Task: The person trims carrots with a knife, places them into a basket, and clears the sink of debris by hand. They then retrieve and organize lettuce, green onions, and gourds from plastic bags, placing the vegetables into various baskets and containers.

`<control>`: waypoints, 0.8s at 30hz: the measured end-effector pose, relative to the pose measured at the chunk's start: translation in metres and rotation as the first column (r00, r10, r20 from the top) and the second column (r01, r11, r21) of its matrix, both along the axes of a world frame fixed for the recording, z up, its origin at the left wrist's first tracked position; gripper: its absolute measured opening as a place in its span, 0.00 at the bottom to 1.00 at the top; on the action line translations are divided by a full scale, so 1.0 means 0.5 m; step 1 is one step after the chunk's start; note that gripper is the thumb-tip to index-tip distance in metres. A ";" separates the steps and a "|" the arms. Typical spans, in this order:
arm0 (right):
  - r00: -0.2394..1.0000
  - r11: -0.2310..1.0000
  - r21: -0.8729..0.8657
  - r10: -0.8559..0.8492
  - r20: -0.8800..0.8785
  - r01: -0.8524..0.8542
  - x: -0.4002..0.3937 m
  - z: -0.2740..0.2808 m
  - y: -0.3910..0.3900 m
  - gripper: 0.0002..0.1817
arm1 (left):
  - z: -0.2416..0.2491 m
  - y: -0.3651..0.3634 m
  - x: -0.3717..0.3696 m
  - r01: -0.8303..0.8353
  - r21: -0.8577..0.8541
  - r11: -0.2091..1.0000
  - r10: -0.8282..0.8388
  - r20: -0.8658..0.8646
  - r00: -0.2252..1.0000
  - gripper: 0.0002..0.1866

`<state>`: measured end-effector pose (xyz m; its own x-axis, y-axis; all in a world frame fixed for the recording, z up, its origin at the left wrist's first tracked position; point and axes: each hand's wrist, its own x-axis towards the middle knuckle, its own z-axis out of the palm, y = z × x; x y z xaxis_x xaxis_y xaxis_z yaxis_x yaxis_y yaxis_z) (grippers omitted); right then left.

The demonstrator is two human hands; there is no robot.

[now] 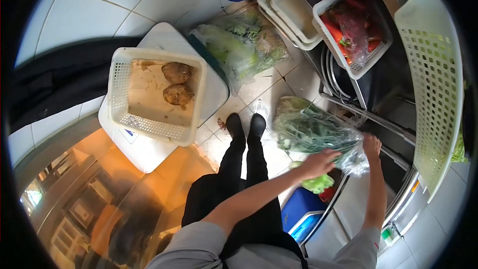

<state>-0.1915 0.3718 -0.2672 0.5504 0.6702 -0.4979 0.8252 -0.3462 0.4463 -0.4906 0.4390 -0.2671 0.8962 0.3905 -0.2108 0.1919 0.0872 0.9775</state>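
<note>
A clear plastic bag of leafy greens [318,128] lies at the right of the feet, its bunched end toward the metal rack. My right hand [371,145] grips that bunched end, with its fingers closed round the plastic. My left hand [319,164] is over the lower side of the bag, its fingers stretched toward the greens; whether they touch the plastic is hard to tell. Just below my left hand sits a light green lettuce [317,184], partly covered by my forearm.
A white basket [115,94] with two brown roots stands on a white lid at the left. More bagged greens [234,40] lie on the floor. Red peppers [356,30] fill a rack basket. A large perforated basket [430,84] juts in at the right; a blue box [300,208] stands below.
</note>
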 end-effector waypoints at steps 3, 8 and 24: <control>0.993 0.969 0.217 0.115 0.012 -0.115 0.017 -0.015 0.011 0.13 | -0.118 0.004 -0.112 -0.270 -0.115 0.956 0.244 -0.196 0.950 0.18; 0.998 0.974 0.218 0.068 0.011 -0.069 0.064 -0.110 0.021 0.14 | -0.206 0.014 -0.260 -0.395 -0.162 0.904 0.304 -0.404 0.863 0.17; 0.313 0.902 0.199 0.076 -0.947 0.384 -0.592 -0.532 0.573 0.45 | -0.457 0.117 -0.294 -0.841 -0.059 0.539 0.633 -0.630 0.450 0.21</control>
